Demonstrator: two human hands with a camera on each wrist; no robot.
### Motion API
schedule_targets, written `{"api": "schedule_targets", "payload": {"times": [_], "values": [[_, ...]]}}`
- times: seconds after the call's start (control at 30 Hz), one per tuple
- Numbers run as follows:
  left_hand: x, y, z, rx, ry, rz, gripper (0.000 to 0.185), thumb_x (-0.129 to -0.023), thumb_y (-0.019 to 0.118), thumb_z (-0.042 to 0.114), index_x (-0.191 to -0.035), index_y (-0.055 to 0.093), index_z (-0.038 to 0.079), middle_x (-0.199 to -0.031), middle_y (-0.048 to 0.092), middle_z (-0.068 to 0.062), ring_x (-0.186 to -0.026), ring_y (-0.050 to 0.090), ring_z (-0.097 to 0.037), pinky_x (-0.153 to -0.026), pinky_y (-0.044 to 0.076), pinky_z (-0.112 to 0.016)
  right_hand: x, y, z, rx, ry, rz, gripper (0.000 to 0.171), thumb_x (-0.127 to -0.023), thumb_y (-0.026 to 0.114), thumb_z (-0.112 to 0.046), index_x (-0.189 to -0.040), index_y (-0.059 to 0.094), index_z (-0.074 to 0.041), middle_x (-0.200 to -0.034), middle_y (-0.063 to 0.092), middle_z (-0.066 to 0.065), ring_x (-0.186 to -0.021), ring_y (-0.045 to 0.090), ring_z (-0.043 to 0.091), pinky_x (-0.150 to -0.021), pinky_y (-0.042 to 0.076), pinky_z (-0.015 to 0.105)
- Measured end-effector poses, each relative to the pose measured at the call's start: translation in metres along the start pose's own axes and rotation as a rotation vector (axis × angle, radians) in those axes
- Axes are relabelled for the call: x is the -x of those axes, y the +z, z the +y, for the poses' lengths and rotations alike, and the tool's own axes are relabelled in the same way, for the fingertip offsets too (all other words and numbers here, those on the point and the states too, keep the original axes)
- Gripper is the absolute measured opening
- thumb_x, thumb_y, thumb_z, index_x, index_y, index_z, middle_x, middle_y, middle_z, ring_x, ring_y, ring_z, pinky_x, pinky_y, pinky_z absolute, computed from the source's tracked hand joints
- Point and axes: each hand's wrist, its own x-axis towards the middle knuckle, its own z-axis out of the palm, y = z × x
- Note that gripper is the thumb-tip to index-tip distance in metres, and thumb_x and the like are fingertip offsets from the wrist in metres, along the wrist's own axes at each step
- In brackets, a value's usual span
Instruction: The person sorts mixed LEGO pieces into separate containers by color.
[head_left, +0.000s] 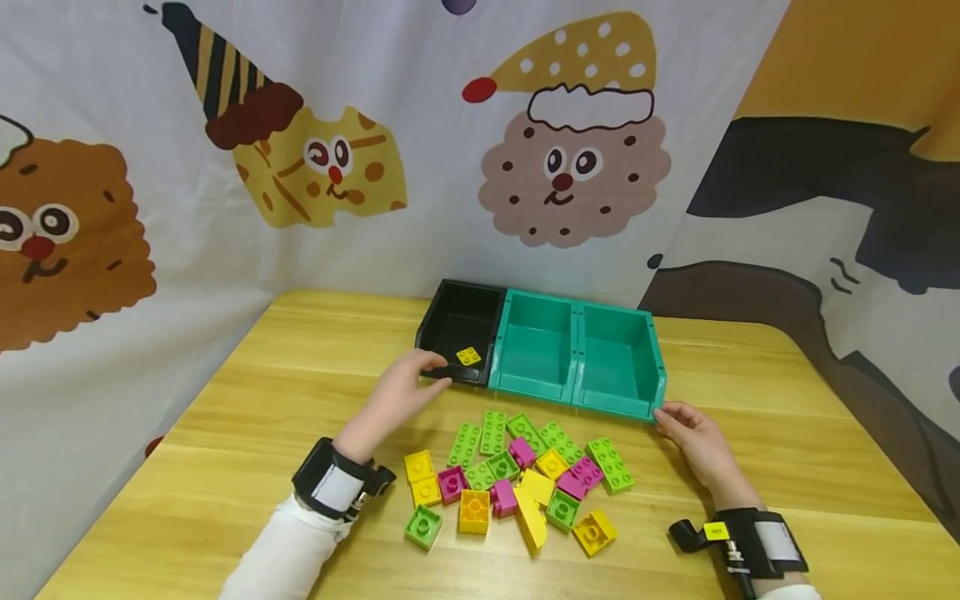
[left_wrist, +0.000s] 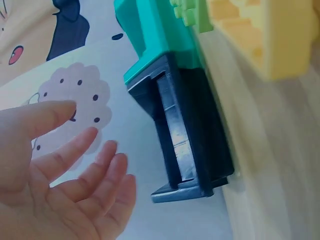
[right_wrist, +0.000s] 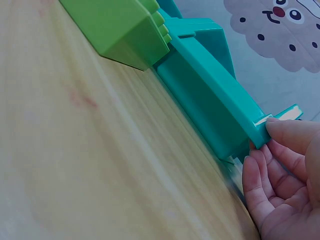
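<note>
The three bins stood in a row across the bench (head_left: 750,392), black on my left and two green ones on my right, so the long way of the row ran from one hand to the other. My left hand (head_left: 397,396) was at the front left corner of the black bin (head_left: 457,329). Its fingers (left_wrist: 75,150) were straight and spread a little, and from the wrist view they looked just off the bin wall, holding nothing. My right hand (head_left: 693,437) was at the far right corner of the green bin (head_left: 618,358). Its fingers (right_wrist: 280,150) were curled round that corner, with the thumb on top. A small yellow brick (head_left: 468,356) lay inside the black bin. The pile of bricks (head_left: 517,479) lay near, between my two hands.
</note>
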Motion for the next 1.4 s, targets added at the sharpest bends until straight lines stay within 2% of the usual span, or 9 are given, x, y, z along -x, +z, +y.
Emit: {"api": "schedule_targets", "payload": {"times": [0.17,0.33,0.43,0.53,0.8,1.03,1.23,1.4], "values": [[0.010,-0.006,0.000,-0.019,0.004,-0.095,0.037,-0.085,0.071,0.020,-0.116,0.062,0.002,-0.117,0.061,-0.016,-0.109,0.057,-0.033,-0.095,0.047,-0.046,-0.001,0.002,0.001,-0.008,-0.002,0.006,0.016,-0.095,0.057,-0.026,-0.101,0.061,-0.011,-0.087,0.058,-0.020,-0.083,0.057,-0.003,-0.074,0.050,0.013],[0.023,-0.009,-0.001,-0.074,0.031,-0.257,0.053,-0.082,0.074,0.026,-0.127,0.057,0.005,-0.129,0.054,-0.017,-0.117,0.053,-0.033,-0.098,0.045,-0.047,-0.001,0.001,0.001,-0.010,-0.003,0.012,0.023,-0.096,0.056,-0.024,-0.104,0.060,-0.003,-0.087,0.057,-0.020,-0.083,0.057,-0.003,-0.074,0.050,0.013],[0.031,-0.010,-0.002,-0.089,0.032,-0.343,0.063,-0.078,0.077,0.030,-0.132,0.053,0.008,-0.137,0.047,-0.019,-0.121,0.049,-0.035,-0.099,0.044,-0.049,-0.001,0.001,0.000,-0.004,-0.007,0.010,0.021,-0.096,0.056,-0.025,-0.104,0.060,-0.006,-0.087,0.057,-0.020,-0.084,0.056,-0.004,-0.074,0.050,0.013],[0.037,-0.012,-0.004,-0.094,0.042,-0.398,0.071,-0.074,0.080,0.031,-0.134,0.051,0.008,-0.140,0.042,-0.023,-0.124,0.046,-0.038,-0.100,0.043,-0.052,-0.001,0.002,0.000,-0.029,-0.010,0.016,0.016,-0.095,0.057,-0.023,-0.101,0.061,-0.009,-0.087,0.058,-0.019,-0.083,0.057,-0.003,-0.074,0.050,0.013],[0.046,-0.013,-0.005,-0.121,0.043,-0.550,0.077,-0.070,0.083,0.025,-0.136,0.049,0.010,-0.145,0.034,-0.026,-0.130,0.039,-0.042,-0.104,0.037,-0.056,0.000,0.001,0.002,-0.021,0.001,0.017,0.015,-0.095,0.057,-0.024,-0.100,0.061,-0.010,-0.086,0.057,-0.019,-0.084,0.056,-0.004,-0.075,0.050,0.013],[0.051,-0.007,-0.006,-0.155,0.063,-0.587,0.072,-0.066,0.084,0.022,-0.130,0.055,0.009,-0.141,0.041,-0.023,-0.128,0.041,-0.040,-0.104,0.037,-0.055,-0.001,0.002,0.003,-0.022,0.010,0.007,0.019,-0.096,0.057,-0.023,-0.103,0.060,-0.006,-0.087,0.057,-0.018,-0.085,0.055,-0.004,-0.076,0.050,0.014],[0.053,-0.002,-0.002,-0.180,0.072,-0.579,0.059,-0.066,0.085,0.021,-0.118,0.062,0.006,-0.125,0.054,-0.014,-0.113,0.052,-0.030,-0.096,0.046,-0.048,-0.001,0.002,0.003,-0.003,-0.003,0.004,0.025,-0.096,0.056,-0.025,-0.105,0.059,-0.002,-0.088,0.057,-0.018,-0.085,0.055,-0.004,-0.076,0.050,0.014],[0.055,0.002,0.002,-0.206,0.068,-0.549,0.049,-0.066,0.085,0.019,-0.109,0.065,0.005,-0.112,0.059,-0.010,-0.101,0.055,-0.025,-0.091,0.048,-0.044,-0.001,0.002,0.004,-0.042,-0.022,0.010,0.015,-0.096,0.057,-0.021,-0.100,0.061,-0.008,-0.086,0.058,-0.017,-0.083,0.057,-0.002,-0.074,0.050,0.014]]}}
